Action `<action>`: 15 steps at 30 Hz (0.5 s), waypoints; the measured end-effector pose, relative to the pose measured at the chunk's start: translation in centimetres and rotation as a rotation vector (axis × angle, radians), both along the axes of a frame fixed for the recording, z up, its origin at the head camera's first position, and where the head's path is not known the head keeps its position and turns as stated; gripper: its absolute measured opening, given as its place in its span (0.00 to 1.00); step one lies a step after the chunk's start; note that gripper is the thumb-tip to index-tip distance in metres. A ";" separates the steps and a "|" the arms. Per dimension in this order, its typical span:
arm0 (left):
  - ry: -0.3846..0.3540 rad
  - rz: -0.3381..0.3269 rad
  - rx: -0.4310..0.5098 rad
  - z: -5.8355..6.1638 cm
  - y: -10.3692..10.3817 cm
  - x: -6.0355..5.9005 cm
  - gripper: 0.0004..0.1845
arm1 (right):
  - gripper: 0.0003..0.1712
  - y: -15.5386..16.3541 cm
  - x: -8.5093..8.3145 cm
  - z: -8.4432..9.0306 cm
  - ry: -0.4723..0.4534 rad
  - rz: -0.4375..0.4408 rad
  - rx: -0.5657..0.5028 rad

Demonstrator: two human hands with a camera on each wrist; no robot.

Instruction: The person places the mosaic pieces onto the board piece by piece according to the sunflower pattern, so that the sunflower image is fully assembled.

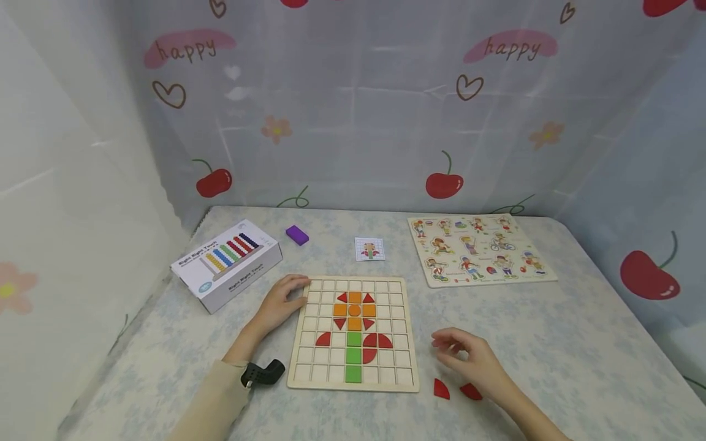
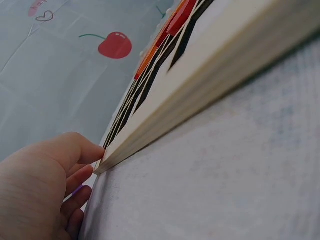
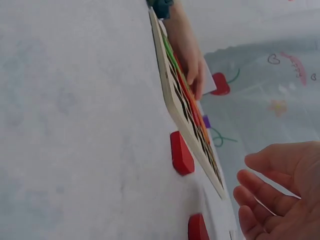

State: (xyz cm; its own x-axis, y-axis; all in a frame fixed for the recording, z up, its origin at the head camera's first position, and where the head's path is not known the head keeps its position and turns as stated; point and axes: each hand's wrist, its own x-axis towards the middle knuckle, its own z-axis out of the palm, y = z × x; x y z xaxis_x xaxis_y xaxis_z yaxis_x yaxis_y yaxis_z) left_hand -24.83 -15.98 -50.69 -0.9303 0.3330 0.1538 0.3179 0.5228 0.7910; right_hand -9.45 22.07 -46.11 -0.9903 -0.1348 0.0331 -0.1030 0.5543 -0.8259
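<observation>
From the head view I see my left hand resting on the far left corner of the board, fingers curled lightly over its edge; the left wrist view shows the fingertips touching that corner without really gripping it. The board lies flat on the table, just in front of me, its grid partly filled with a flower of orange, red and green tiles. My right hand hovers to the right of the board, palm loose, fingers relaxed and a little bent, holding nothing that I can make out. Just beneath and beside it lie two loose red pieces, one close to the board's near right corner, the other a little further right; in the right wrist view the nearer piece sits just beside the board's edge, though from that low angle I cannot tell whether it touches. Beyond the board sit a small pattern card, a purple block, a white box to the left and a figure puzzle to the right, all well apart from both hands. A curtain printed with cherries closes off the back and sides.
</observation>
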 end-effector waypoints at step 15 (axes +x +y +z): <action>-0.040 0.001 0.010 0.3 0.0 0.2 0.20 | 0.31 2.7 4.3 -1.3 -0.209 -0.211 0.143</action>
State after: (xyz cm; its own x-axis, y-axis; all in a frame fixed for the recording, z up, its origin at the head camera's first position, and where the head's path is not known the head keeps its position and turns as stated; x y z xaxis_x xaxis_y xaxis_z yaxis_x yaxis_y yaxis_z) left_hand -24.67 -15.96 -50.37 -0.9361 0.3305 0.1203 0.2857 0.5150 0.8082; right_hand -5.19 24.73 -47.43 -0.9803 0.0850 -0.1784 0.1898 0.6571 -0.7295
